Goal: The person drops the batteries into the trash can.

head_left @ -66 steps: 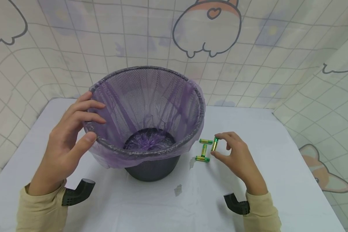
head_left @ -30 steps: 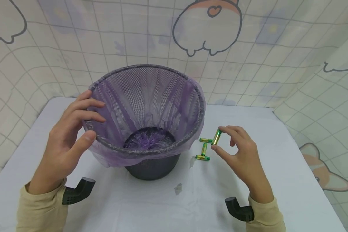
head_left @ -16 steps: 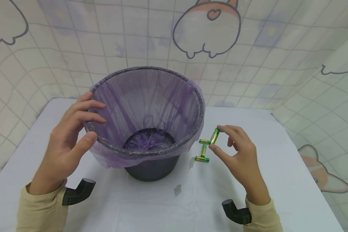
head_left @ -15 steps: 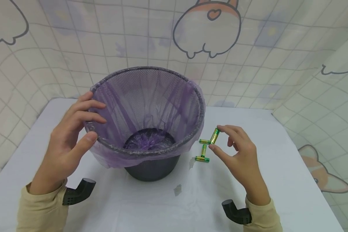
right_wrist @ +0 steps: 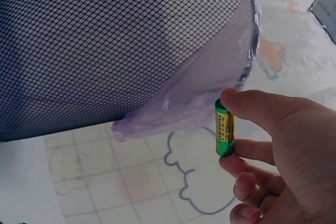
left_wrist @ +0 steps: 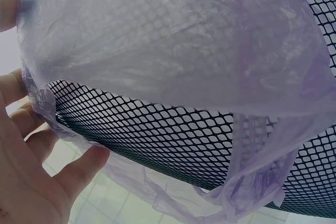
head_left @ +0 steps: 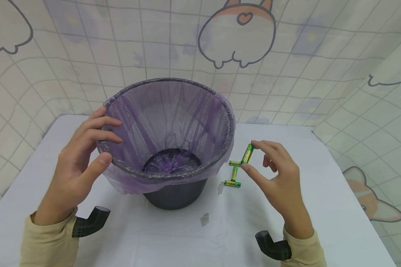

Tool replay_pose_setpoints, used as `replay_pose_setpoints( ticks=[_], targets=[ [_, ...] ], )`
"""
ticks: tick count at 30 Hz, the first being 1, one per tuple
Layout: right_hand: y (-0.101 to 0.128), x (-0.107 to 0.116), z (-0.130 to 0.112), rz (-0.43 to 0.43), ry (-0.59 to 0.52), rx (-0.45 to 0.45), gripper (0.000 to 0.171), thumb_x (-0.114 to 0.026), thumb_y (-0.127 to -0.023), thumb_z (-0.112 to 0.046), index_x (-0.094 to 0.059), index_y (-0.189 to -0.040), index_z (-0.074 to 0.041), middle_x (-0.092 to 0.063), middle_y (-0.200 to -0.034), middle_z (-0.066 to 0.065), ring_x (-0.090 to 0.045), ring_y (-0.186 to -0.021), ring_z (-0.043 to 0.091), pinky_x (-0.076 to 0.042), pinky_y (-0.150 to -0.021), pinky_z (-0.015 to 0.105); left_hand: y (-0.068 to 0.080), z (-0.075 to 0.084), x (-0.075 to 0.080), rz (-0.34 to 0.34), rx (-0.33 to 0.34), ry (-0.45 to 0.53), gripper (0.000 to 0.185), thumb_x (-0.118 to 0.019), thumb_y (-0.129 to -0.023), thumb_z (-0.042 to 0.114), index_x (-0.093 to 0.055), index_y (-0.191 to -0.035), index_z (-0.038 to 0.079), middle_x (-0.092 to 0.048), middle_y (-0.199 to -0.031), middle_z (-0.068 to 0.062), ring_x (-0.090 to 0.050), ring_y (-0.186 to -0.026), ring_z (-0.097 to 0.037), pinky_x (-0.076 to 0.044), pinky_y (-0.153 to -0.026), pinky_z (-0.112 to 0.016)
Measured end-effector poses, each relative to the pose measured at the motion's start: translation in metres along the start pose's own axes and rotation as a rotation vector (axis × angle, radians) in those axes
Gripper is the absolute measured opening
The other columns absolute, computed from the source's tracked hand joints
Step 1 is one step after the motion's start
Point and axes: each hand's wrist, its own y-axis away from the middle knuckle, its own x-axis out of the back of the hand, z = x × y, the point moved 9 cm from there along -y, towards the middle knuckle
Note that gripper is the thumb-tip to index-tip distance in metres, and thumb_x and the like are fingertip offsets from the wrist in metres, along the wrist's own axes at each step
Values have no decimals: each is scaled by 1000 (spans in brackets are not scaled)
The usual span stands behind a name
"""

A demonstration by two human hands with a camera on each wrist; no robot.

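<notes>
A black mesh wastebasket (head_left: 173,193) lined with a purple plastic bag (head_left: 167,118) stands mid-table. My left hand (head_left: 81,155) holds its left rim, thumb on the near edge and fingers over the top; the left wrist view shows the mesh (left_wrist: 173,129) and my fingers (left_wrist: 79,169) against the bag. My right hand (head_left: 274,172) pinches a green and gold battery (head_left: 247,153) end to end between thumb and forefinger, raised just right of the rim. The right wrist view shows that battery (right_wrist: 224,128) beside the basket wall (right_wrist: 105,40). Three more batteries (head_left: 233,174) lie on the table below.
The white table (head_left: 320,193) is backed by tiled cartoon-print curtains (head_left: 287,66) behind and on the right. Two small scraps of torn plastic (head_left: 205,218) lie in front of the basket. Black wrist camera mounts (head_left: 90,221) sit near both cuffs.
My right hand has lifted the battery off the table and carried it slightly up and left toward the basket rim. The left hand has stayed on the rim.
</notes>
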Motion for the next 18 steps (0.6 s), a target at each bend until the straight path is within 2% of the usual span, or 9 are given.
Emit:
replay_pose_setpoints(
  ticks=[12,18],
  targets=[
    [-6,8,-17,67,-79,73,56,-82,-64,1,-68,-117,-5,-64,-104,11,-41,-75,7,-31,-62,17,0,0,0,4,-7,20,16,-55,-90,0,-60,-99,-12,-55,-129,-16,-23,-145,-39,-35,-118,-28],
    [-10,8,-24,60,-89,72,56,-82,-64,1,-68,-118,-5,-63,-103,10,-42,-76,7,-32,-62,17,0,0,0,-2,2,-22,17,-55,-90,1,-60,-100,-12,-55,-129,-15,-24,-145,-39,-34,-119,-29]
  ],
)
